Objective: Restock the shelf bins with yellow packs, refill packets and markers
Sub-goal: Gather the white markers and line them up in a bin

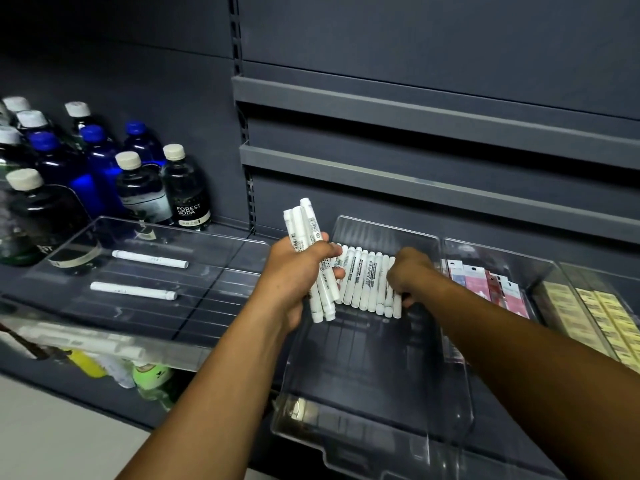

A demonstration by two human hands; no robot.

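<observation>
A bundle of white markers [298, 220] is gripped by the left hand [294, 271] as feed stock, while the marker row [363, 282] in the rear half of the clear bin [363, 375] is apparently squared by the right hand [408, 271], whose grip is indeterminate.

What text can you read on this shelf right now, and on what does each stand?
"FOREST SODA": label of the dark bottle.
Print and barcodes on the markers in the bin, and on those in the left hand: too small to read.
Print on the pink packets and yellow packs: blurred.
</observation>
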